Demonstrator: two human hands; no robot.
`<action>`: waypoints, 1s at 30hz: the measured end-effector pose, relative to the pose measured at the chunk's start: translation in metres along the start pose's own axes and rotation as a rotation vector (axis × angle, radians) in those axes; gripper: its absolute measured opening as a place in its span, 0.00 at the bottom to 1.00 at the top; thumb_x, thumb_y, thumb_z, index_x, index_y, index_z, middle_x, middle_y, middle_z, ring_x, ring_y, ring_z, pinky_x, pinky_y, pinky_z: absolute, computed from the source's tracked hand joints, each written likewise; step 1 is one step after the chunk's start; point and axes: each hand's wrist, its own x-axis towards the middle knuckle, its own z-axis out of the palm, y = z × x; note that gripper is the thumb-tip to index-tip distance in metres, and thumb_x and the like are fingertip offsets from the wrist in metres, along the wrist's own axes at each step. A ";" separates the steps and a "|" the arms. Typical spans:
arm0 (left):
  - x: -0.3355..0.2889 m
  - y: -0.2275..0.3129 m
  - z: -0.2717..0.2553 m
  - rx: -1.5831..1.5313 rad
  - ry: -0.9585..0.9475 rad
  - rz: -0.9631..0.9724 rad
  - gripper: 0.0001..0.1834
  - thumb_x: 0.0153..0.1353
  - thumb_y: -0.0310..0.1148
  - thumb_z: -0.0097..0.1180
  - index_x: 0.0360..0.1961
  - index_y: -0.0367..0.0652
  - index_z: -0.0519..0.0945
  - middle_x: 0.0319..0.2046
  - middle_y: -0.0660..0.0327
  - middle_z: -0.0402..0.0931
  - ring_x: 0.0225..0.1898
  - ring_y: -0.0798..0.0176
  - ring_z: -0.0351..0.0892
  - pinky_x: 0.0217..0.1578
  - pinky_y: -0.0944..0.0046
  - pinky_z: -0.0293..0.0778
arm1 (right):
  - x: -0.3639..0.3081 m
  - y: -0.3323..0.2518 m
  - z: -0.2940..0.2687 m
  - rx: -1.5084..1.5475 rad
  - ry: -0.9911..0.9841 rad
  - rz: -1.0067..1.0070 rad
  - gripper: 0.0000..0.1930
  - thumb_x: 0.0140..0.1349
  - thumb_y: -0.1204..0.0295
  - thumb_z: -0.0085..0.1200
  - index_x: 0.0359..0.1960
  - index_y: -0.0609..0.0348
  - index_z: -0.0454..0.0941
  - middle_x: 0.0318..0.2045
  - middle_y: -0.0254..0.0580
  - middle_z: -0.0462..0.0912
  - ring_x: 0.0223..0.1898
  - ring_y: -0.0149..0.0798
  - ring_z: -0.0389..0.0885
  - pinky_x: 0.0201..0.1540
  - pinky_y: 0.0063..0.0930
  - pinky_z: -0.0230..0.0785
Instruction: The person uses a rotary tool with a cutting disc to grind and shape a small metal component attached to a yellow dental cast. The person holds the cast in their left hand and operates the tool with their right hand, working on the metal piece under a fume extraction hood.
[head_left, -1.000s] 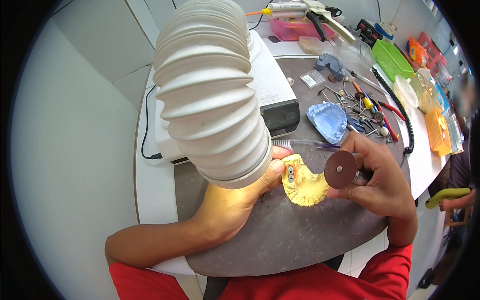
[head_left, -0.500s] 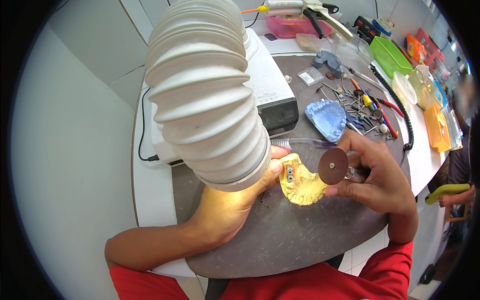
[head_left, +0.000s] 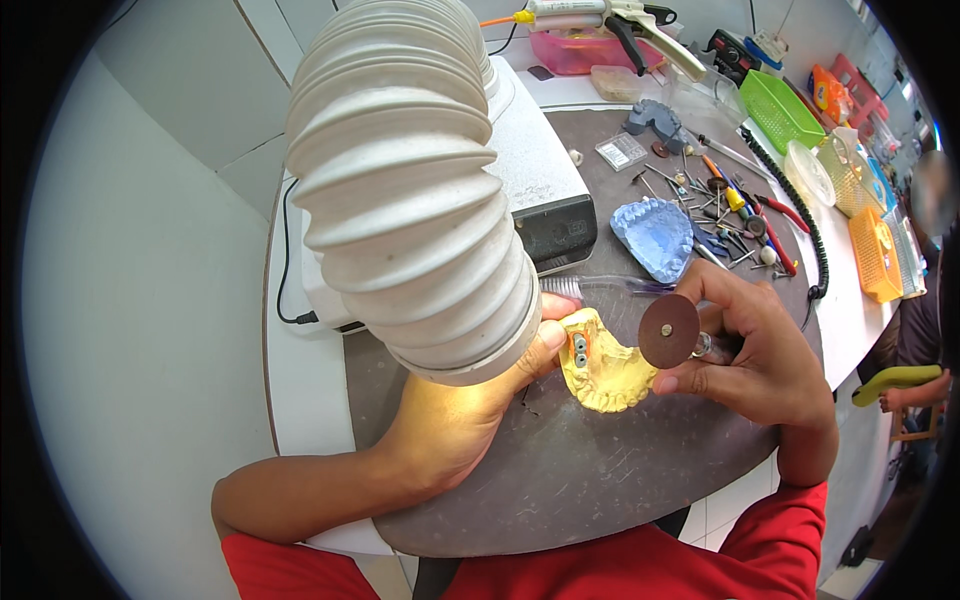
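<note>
My left hand [head_left: 510,370] pinches one end of a yellow plaster dental model [head_left: 612,392] between thumb and fingers; part of this hand is hidden behind the wide white ribbed hose. Two grey metal pieces [head_left: 580,349], ringed by orange, sit in the model near my left thumb. My right hand [head_left: 765,355] is wrapped around a rotary handpiece [head_left: 705,346], mostly hidden by the fingers. A round brown disc [head_left: 669,331] is mounted on its tip, close to the model's right end. My right thumb is at the model's edge; whether it touches, I cannot tell.
The ribbed hose [head_left: 410,200] hangs over the left side, before a white box-shaped machine [head_left: 550,170]. Beyond my hands lie a toothbrush [head_left: 610,285], a blue dental model [head_left: 652,240], a grey model [head_left: 655,122] and several burs and tools [head_left: 725,205]. Baskets [head_left: 780,112] line the right.
The model and both hands hold almost the same place. The disc and my right hand have shifted very slightly to the right.
</note>
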 end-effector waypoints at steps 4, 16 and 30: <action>0.000 -0.001 0.000 0.001 0.000 0.014 0.12 0.68 0.28 0.54 0.50 0.37 0.73 0.50 0.55 0.72 0.56 0.61 0.72 0.61 0.55 0.68 | 0.000 0.000 0.000 0.020 0.003 0.005 0.20 0.52 0.66 0.71 0.38 0.58 0.72 0.18 0.34 0.80 0.19 0.20 0.71 0.22 0.18 0.57; -0.001 0.002 0.001 0.004 -0.002 -0.003 0.12 0.68 0.27 0.53 0.50 0.38 0.72 0.52 0.54 0.72 0.57 0.60 0.72 0.61 0.55 0.68 | 0.001 -0.001 -0.003 -0.020 -0.004 -0.021 0.19 0.52 0.67 0.71 0.38 0.57 0.72 0.15 0.32 0.73 0.17 0.21 0.62 0.21 0.21 0.51; -0.002 0.001 -0.001 0.337 -0.097 0.274 0.12 0.65 0.18 0.51 0.50 0.37 0.73 0.53 0.52 0.70 0.57 0.61 0.72 0.57 0.62 0.73 | 0.004 0.007 -0.009 -0.040 0.085 -0.088 0.14 0.55 0.69 0.67 0.39 0.59 0.77 0.18 0.34 0.71 0.18 0.24 0.58 0.22 0.24 0.51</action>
